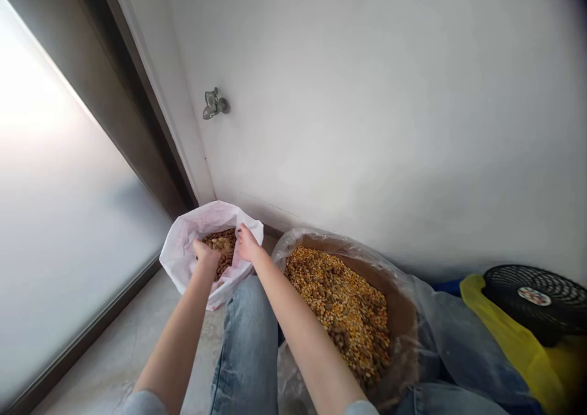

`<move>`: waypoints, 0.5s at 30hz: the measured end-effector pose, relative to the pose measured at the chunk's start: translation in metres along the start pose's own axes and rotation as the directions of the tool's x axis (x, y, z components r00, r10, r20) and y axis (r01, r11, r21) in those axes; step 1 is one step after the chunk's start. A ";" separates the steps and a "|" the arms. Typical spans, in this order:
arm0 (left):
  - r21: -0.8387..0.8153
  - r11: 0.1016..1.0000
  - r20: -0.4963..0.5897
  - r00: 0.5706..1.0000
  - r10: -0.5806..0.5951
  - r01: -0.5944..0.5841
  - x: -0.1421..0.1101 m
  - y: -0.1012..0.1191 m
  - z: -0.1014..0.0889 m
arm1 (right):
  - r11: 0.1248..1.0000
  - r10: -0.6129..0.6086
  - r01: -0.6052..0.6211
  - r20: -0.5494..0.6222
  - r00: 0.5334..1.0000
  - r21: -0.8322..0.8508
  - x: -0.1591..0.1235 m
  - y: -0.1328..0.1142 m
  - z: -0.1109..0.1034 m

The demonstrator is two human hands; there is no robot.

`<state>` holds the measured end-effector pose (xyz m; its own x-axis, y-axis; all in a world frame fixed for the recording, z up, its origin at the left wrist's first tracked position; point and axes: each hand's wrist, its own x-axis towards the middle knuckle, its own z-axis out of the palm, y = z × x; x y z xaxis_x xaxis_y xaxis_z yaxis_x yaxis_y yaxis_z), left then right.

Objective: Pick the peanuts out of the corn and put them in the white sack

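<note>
A white plastic bag (177, 250) stands open on the floor by the wall corner, with brown pellets or nuts (224, 244) inside. My left hand (207, 257) is inside the mouth of the bag, over its contents. Most of its fingers do not show clearly, so whether it holds any pellets cannot be made out. My right hand (248, 245) grips the bag's right side near the rim. Beside my right forearm stands a larger clear plastic bag (293, 238), full of yellow corn kernels mixed with brown pieces (339, 299).
A frosted door panel (68, 219) with a dark frame is on the left. A metal tap (214, 103) juts from the white wall (367, 97). At right lie a black fan grille (536, 293) and a yellow bag (509, 341). My jeans-clad leg (250, 341) is between the bags.
</note>
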<state>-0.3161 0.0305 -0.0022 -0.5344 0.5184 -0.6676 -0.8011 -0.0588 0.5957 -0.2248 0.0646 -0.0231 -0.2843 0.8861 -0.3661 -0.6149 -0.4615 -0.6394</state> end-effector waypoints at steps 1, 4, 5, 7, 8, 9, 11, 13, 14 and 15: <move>-0.002 1.000 -0.078 0.997 -0.021 0.021 -0.002 0.007 -0.003 | 0.997 0.072 -0.073 -0.017 0.997 -0.033 -0.002 -0.006 -0.010; -0.002 1.000 -0.149 0.989 0.016 -0.016 -0.023 0.017 -0.001 | 0.969 0.226 -0.230 -0.052 0.973 -0.088 -0.022 -0.040 -0.055; 0.007 1.000 -0.097 0.995 0.016 -0.015 -0.036 0.016 0.002 | 0.963 0.249 -0.253 -0.049 0.967 -0.091 -0.035 -0.055 -0.072; 0.038 0.999 0.082 0.996 -0.024 0.021 -0.069 0.007 0.014 | 0.967 0.252 -0.251 0.018 0.967 -0.047 -0.067 -0.083 -0.112; 0.066 0.997 0.189 0.981 -0.051 0.039 -0.089 0.000 0.021 | 0.975 0.223 -0.223 0.019 0.975 -0.014 -0.087 -0.094 -0.133; 0.096 0.994 0.280 0.957 -0.076 0.051 -0.110 -0.009 0.028 | 0.984 0.177 -0.177 -0.022 0.984 0.018 -0.108 -0.103 -0.155; 0.155 0.986 0.428 0.894 -0.130 0.069 -0.151 -0.033 0.039 | 0.994 0.095 -0.086 -0.165 0.982 0.061 -0.151 -0.112 -0.201; 0.238 0.967 0.520 0.829 -0.205 0.090 -0.185 -0.066 0.042 | 0.996 0.049 -0.020 -0.337 0.940 0.089 -0.192 -0.109 -0.247; 0.286 0.953 0.550 0.799 -0.244 0.094 -0.197 -0.085 0.040 | 0.995 0.034 0.010 -0.422 0.906 0.101 -0.210 -0.104 -0.267; 0.341 0.935 0.566 0.774 -0.285 0.095 -0.204 -0.107 0.035 | 0.994 0.027 0.031 -0.504 0.863 0.106 -0.225 -0.097 -0.285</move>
<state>-0.1116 -0.0393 0.0861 -0.0329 0.9008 -0.4331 -0.7081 0.2848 0.6462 0.1088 -0.1022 -0.0713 0.1092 0.7307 -0.6739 -0.6977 -0.4266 -0.5756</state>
